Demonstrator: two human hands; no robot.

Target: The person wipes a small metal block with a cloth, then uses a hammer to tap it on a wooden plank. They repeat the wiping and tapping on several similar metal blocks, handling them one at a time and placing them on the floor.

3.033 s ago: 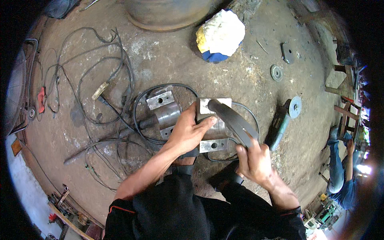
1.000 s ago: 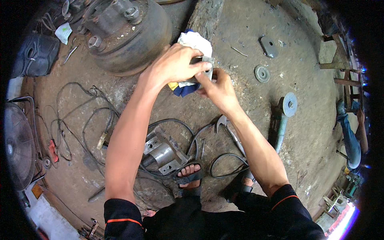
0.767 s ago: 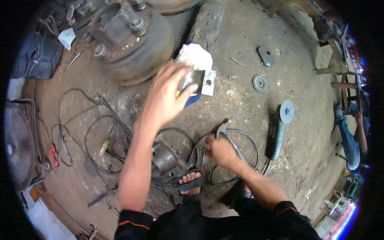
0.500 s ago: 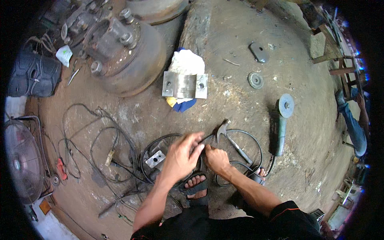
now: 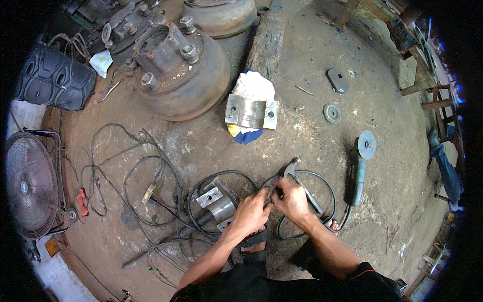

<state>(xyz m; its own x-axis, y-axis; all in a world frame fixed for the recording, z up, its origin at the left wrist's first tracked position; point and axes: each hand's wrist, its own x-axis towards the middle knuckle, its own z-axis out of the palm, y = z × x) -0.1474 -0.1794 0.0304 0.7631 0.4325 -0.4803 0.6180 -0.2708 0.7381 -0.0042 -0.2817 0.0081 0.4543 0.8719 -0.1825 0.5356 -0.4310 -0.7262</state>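
Note:
My left hand [image 5: 252,210] and my right hand [image 5: 293,200] meet low over the floor in front of my feet. Both have curled fingers, and what is pinched between them is too small and covered to make out. Just beyond the right hand is a claw hammer [image 5: 291,168], its handle partly behind that hand. Black cable [image 5: 322,176] loops around both hands. Left of my left hand lies a metal half-bearing block [image 5: 219,207] with a curved hollow. A similar block [image 5: 251,112] rests farther off on a white and blue cloth [image 5: 253,86].
An angle grinder [image 5: 359,173] lies at right, near a loose disc [image 5: 332,113] and an oval metal plate [image 5: 338,80]. Rusty drums with bolts [image 5: 181,85] stand at far left. A fan [image 5: 31,183] and tangled cords [image 5: 126,186] occupy the left. Someone's leg [image 5: 445,168] shows at the right edge.
My left hand, raised with fingers apart before, has come down against the right and curled its fingers. The right hand has turned and remains closed. The whole view has shifted somewhat.

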